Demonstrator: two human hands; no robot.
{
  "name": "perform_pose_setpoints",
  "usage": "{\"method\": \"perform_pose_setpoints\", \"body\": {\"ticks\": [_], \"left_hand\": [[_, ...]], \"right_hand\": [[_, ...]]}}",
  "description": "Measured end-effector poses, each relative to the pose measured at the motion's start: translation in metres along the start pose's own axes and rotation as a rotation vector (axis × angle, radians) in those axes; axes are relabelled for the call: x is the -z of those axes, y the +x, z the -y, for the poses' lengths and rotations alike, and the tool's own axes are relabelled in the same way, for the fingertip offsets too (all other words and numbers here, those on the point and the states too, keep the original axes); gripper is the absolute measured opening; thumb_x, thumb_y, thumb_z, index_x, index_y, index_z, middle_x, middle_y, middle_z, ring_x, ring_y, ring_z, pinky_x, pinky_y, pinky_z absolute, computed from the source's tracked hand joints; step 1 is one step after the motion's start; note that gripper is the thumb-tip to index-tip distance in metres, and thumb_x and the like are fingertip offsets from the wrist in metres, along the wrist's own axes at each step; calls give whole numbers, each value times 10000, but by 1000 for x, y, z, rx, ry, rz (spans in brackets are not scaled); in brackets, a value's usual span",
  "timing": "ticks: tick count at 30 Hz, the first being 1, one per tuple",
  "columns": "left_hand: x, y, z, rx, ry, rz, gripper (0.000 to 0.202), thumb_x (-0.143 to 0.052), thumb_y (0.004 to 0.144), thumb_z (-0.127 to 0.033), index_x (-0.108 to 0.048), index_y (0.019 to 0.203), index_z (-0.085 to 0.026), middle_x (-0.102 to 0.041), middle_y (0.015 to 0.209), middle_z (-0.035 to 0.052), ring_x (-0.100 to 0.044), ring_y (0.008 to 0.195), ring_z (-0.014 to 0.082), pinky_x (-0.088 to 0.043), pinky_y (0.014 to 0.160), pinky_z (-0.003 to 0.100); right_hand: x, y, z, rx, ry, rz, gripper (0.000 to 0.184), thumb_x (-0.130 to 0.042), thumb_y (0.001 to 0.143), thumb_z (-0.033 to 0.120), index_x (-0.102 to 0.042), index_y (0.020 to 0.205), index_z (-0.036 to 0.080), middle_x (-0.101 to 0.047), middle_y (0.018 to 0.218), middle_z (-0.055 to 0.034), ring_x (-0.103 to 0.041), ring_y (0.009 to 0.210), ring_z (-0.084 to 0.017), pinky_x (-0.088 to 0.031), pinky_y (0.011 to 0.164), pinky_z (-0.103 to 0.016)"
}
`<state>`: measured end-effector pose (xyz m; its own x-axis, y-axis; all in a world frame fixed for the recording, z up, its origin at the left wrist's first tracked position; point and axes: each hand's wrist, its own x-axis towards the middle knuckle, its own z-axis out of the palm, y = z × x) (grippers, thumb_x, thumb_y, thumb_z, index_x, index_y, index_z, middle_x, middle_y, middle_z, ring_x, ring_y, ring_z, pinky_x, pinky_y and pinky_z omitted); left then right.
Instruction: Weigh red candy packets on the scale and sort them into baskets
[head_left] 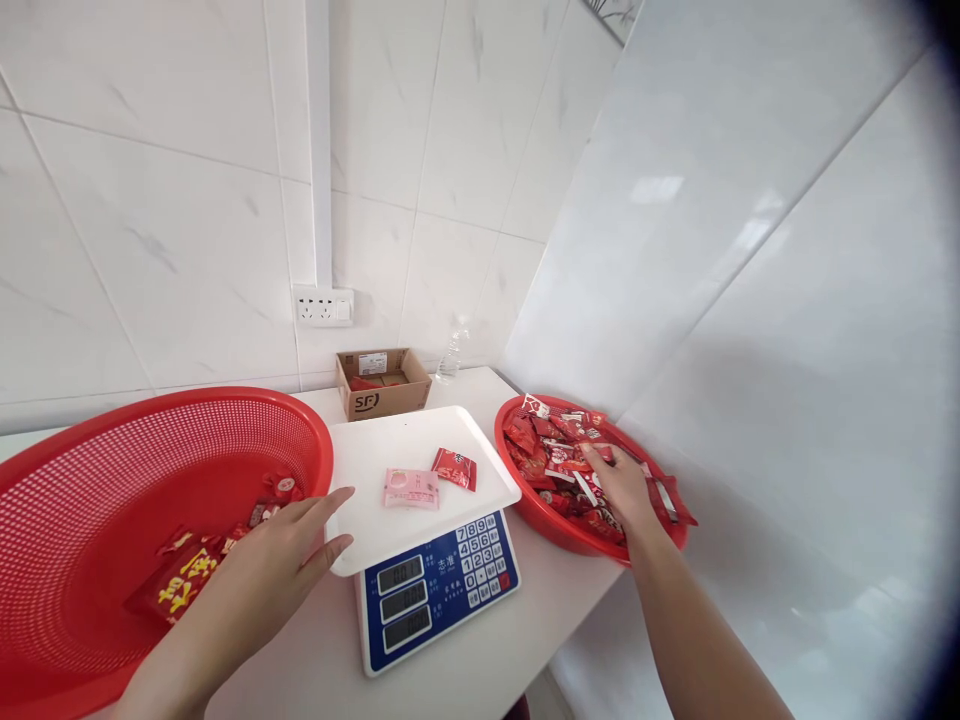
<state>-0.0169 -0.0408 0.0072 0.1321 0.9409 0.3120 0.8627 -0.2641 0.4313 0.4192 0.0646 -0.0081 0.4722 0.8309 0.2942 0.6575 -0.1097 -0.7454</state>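
- Right hand (622, 490) is down among the wrapped candies (547, 455) in the small red basket (541, 517); whether it grips one, can't tell.
- Left hand (289, 545) is flat, fingers spread, empty, at the white scale pan's (390, 445) near-left edge.
- Pink sachet (410, 488) and red candy (454, 468) lie on the pan, to the right of the left hand, which is the nearer one.

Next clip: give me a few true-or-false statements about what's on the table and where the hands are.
1. The right hand lies among packets in the small red basket. True.
2. The white tray holds five packets. False: two, a pink packet and a red packet.
3. The left hand is closed in a fist. False: it is open, fingers stretched beside the tray's edge.
4. A cardboard box stands behind the tray. True.
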Motion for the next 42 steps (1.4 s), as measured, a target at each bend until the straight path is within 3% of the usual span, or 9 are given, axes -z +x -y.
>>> {"method": "perform_pose_setpoints", "body": {"ticks": [8, 13, 15, 21, 27, 34, 42], "left_hand": [[1, 0, 0, -21, 53, 155, 435, -360, 909, -365, -506, 1307, -269, -665, 1153, 62, -624, 1047, 245, -493, 843, 344], [0, 0, -2, -9, 106, 195, 463, -396, 918, -372, -451, 1354, -224, -615, 1249, 87, -567, 1142, 262, -469, 913, 405], [1, -1, -3, -30, 118, 192, 453, -405, 921, -351, -451, 1353, -222, -617, 1247, 85, -563, 1147, 257, -469, 919, 397], [6, -3, -8, -19, 112, 218, 454, -413, 926, -347, -432, 1364, -229, -615, 1241, 85, -564, 1138, 254, -465, 918, 390], [9, -5, -10, 3, 57, 238, 459, -418, 923, -347, -418, 1370, -243, -603, 1255, 84, -548, 1155, 243, -443, 943, 381], [12, -4, -11, 20, 49, 260, 468, -415, 918, -352, -412, 1373, -243, -603, 1252, 76, -548, 1153, 245, -442, 937, 381], [13, -4, -13, 39, 23, 281, 479, -414, 916, -359, -405, 1381, -243, -588, 1269, 81, -526, 1172, 253, -421, 954, 397]], "right_hand": [[-5, 4, 6, -52, 269, -144, 405, -570, 706, 551, -622, 878, 188, -696, 785, -63, -641, 758, -235, -505, 681, -354], [-26, -3, 38, 18, 404, -122, 402, -613, 682, 545, -617, 876, 193, -689, 875, -55, -635, 824, -211, -504, 716, -322], [-41, -11, 59, 74, 441, -62, 390, -637, 674, 539, -619, 867, 200, -679, 840, -35, -626, 787, -192, -494, 694, -303], [-98, -47, 116, 138, 503, 313, 387, -579, 721, 568, -576, 835, 198, -651, 729, -16, -604, 657, -158, -467, 593, -268], [-136, -67, 135, 183, 459, 496, 328, -519, 780, 524, -569, 823, 202, -669, 740, -27, -629, 698, -173, -478, 659, -298], [-135, -69, 137, 245, 405, 525, 319, -490, 795, 508, -567, 910, 220, -656, 866, -20, -620, 828, -181, -464, 754, -311], [-123, -71, 124, 389, 293, 434, 307, -486, 810, 456, -556, 1013, 236, -662, 910, -19, -619, 796, -190, -469, 729, -326]]}}
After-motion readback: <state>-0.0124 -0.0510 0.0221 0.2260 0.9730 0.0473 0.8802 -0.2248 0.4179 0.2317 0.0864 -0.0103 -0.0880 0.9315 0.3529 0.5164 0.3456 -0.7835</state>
